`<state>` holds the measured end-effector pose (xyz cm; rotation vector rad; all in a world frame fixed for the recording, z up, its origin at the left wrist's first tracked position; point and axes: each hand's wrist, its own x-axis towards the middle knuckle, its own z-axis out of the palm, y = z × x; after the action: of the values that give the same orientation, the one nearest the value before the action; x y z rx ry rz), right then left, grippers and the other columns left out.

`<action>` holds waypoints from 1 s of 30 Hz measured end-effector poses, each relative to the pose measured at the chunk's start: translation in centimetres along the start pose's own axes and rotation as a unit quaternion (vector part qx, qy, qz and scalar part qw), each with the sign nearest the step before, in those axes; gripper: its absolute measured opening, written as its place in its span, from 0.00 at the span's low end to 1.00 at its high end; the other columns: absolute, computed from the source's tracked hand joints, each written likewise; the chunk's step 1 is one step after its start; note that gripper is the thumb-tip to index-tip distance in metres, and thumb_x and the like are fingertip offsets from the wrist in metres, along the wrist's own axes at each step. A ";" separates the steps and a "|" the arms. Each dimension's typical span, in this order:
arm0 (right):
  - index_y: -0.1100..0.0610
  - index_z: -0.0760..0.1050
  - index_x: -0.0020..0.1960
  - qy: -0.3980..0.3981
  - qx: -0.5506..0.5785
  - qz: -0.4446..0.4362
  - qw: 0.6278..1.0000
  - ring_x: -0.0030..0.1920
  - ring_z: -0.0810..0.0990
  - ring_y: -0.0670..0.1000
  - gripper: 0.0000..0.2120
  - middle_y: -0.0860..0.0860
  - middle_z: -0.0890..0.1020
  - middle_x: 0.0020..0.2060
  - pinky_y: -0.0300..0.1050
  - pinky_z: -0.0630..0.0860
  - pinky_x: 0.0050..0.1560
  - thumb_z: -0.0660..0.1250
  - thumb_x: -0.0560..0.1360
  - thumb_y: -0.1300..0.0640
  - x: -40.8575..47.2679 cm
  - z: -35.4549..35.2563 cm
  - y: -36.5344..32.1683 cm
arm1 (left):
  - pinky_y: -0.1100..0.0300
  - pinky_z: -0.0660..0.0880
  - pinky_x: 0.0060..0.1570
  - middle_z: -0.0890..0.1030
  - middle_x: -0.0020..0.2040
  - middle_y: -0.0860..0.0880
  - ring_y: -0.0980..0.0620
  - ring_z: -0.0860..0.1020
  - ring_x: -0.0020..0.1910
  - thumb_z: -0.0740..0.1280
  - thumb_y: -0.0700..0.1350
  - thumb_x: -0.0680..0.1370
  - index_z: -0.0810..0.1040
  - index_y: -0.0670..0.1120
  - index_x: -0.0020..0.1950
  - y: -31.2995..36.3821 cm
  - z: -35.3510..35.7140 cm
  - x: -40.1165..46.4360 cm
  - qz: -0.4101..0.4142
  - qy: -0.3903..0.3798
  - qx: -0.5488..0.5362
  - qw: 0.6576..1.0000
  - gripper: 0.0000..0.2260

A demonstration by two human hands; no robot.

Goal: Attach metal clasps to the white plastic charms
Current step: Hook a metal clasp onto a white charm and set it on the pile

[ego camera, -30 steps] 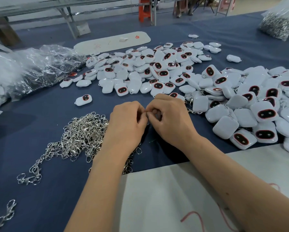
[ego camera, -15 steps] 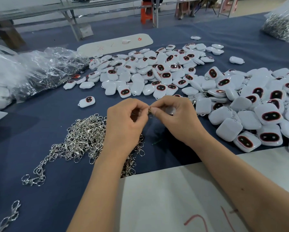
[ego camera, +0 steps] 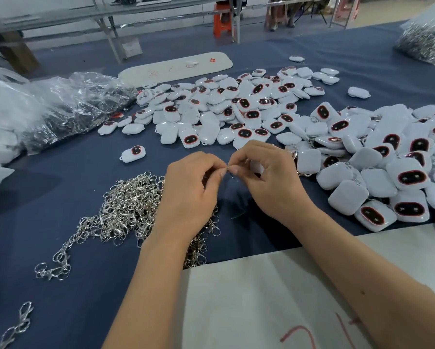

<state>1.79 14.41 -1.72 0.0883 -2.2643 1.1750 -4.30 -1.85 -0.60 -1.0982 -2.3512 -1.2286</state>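
Heaped white charms [ego camera: 377,157] lie right of the hands, loose clasps [ego camera: 126,212] left; between them the right hand [ego camera: 271,182] cups one charm [ego camera: 256,168] while both pinch a small ring [ego camera: 228,168], best kept steady while threading.

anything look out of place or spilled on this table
Nothing damaged. A few strays sit apart from their heaps: one white charm lies alone left of the charm pile, and a lone clasp lies near the bottom-left corner, away from the clasp heap. Both hands work normally.
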 end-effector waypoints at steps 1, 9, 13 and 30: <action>0.61 0.82 0.43 -0.001 -0.021 -0.017 1.000 0.39 0.77 0.54 0.05 0.52 0.80 0.38 0.52 0.75 0.42 0.73 0.76 0.69 0.0 0.0 0.1 | 0.50 0.78 0.45 0.81 0.39 0.55 0.54 0.80 0.41 0.70 0.39 0.78 0.83 0.48 0.45 0.0 0.0 0.0 0.000 -0.001 0.010 1.000 0.05; 0.61 0.80 0.44 0.002 -0.142 -0.105 0.984 0.37 0.73 0.54 0.08 0.51 0.78 0.40 0.56 0.73 0.38 0.68 0.82 0.62 0.0 -0.2 0.2 | 0.47 0.79 0.44 0.82 0.37 0.54 0.50 0.82 0.39 0.69 0.40 0.78 0.82 0.48 0.43 0.5 1.0 -0.1 -0.080 0.007 0.004 0.997 0.06; 0.61 0.80 0.43 0.021 -0.153 -0.124 0.980 0.36 0.73 0.55 0.11 0.52 0.78 0.40 0.55 0.72 0.36 0.66 0.84 0.60 0.1 -0.1 -0.1 | 0.47 0.80 0.44 0.82 0.36 0.54 0.51 0.83 0.39 0.68 0.40 0.78 0.82 0.48 0.42 0.9 1.4 -0.1 -0.116 0.021 -0.015 0.993 0.07; 0.61 0.84 0.45 0.021 0.084 0.032 0.996 0.38 0.77 0.50 0.05 0.50 0.81 0.38 0.48 0.74 0.41 0.72 0.77 0.68 0.1 -0.4 0.1 | 0.48 0.78 0.45 0.81 0.41 0.52 0.50 0.80 0.42 0.68 0.37 0.79 0.81 0.44 0.47 1.2 1.3 0.1 -0.022 0.045 -0.022 0.999 0.04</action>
<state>1.84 14.78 -1.54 0.0564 -2.1413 1.3876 -3.38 -0.32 -0.62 -0.9875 -2.3039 -1.3224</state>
